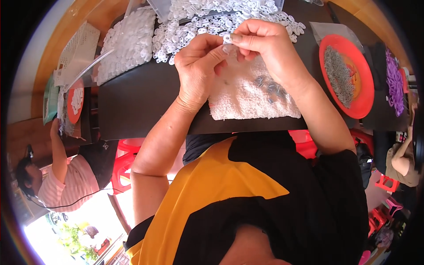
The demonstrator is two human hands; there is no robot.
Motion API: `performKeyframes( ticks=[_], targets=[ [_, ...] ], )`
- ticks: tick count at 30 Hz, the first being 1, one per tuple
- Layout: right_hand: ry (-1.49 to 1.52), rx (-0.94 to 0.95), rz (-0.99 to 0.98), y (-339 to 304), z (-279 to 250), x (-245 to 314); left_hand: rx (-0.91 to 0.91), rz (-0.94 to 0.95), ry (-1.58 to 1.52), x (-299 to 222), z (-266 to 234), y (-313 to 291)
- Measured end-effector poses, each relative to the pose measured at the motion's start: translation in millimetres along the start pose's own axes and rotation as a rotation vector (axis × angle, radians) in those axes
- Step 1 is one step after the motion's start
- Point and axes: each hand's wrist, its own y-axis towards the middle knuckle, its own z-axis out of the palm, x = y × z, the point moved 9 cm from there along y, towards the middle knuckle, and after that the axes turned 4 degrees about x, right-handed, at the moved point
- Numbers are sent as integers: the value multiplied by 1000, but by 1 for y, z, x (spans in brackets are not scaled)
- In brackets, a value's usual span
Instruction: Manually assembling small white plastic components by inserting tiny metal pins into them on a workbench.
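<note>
My left hand (pixel 197 66) and my right hand (pixel 267 44) meet above the far edge of a pale towel (pixel 238 104). Thumbs and fingertips of both are pinched together around a small white plastic piece (pixel 227 39) with a hole in it. Part of the piece is hidden by the fingers. On the towel, beneath my right wrist, lie several small dark metal bits (pixel 270 86), too small to name. Just beyond my hands spreads a heap of similar white plastic pieces (pixel 185 35).
A bag of white pieces (pixel 126 48) lies left of the heap, near a clear bin (pixel 157 8). At right stands a red basin (pixel 369 99) holding grey metal bits, with purple pieces (pixel 394 84) beyond. A co-worker (pixel 70 181) reaches toward baskets at left; another person (pixel 404 161) is at right.
</note>
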Motion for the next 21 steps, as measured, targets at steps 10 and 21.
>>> performKeyframes(
  ticks=[10, 21],
  targets=[
    [-91, -39, -192, 2, 5, 11, -5, -46, -65, 0, 1, -1],
    [-69, -118, -67, 0, -10, 9, -46, -57, -97, 0, -13, 0]
  ],
)
